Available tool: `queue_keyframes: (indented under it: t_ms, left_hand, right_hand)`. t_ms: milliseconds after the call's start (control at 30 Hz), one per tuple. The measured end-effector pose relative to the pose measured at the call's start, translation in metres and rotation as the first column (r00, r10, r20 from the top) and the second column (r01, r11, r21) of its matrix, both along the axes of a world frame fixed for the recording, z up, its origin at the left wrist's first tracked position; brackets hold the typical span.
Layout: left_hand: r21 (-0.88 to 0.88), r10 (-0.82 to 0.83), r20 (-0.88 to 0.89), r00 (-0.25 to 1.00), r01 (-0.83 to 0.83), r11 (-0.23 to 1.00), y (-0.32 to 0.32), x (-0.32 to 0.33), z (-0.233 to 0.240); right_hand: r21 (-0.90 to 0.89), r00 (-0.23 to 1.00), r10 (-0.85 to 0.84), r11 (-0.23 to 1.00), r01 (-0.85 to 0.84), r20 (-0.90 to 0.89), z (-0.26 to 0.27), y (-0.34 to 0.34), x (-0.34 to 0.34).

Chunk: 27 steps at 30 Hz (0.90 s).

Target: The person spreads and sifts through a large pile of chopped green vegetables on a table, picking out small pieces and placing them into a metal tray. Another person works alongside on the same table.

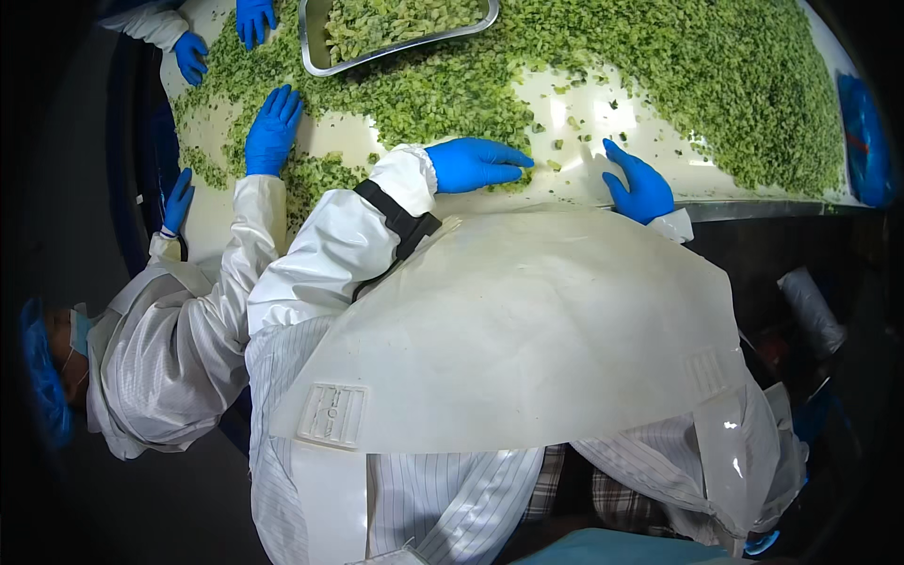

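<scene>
My left hand (480, 166), in a blue glove, lies palm down with its fingers pointing right. Its fingertips touch the lower edge of a spread of chopped green vegetable pieces (438, 113). To the right, my right hand (639, 185), gloved likewise, is held just above the near edge of the white table (494, 203). Its thumb and fingers are apart, and nothing is in it. Between the two hands, a few loose scraps lie on the white surface. A black strap (395, 215) circles my left sleeve.
A metal tray (314, 46) of paler chopped pieces rests among the greens. At left a co-worker's gloved hand (272, 134) lies flat on the table; other gloved hands (189, 58) work beyond. A blue plastic bundle (865, 141) sits at the right rim. My white apron (537, 318) meets the table edge.
</scene>
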State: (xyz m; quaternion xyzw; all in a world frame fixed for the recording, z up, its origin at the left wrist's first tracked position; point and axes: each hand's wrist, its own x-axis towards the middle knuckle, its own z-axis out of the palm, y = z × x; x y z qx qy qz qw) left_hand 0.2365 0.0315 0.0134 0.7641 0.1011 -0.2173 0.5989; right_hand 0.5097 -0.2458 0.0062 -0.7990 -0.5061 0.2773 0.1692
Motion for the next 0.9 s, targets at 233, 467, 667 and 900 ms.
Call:
queue_keyframes:
  t_ms: [233, 467, 667, 900]
  left_hand:
    - [-0.225, 0.854, -0.068, 0.516, -0.842, 0.491, 0.024, -0.048, -0.053]
    - [0.452, 0.896, 0.134, 0.424, -0.831, 0.325, 0.047, -0.170, -0.066]
    - [0.759, 0.701, 0.245, 0.670, -0.582, 0.291, -0.022, -0.208, -0.026]
    - [0.731, 0.636, 0.323, 0.701, -0.611, 0.303, -0.050, -0.197, -0.004]
  right_hand:
    - [-0.092, 1.000, -0.019, 0.996, 0.019, -0.001, 0.002, 0.002, 0.000]
    - [-0.262, 0.951, 0.058, 0.955, -0.142, -0.305, -0.018, 0.021, 0.023]
    - [0.262, 0.992, -0.127, 0.958, 0.121, 0.006, -0.069, 0.111, 0.111]
    - [0.023, 1.000, 0.029, 0.999, -0.029, 0.008, -0.106, 0.207, 0.022]
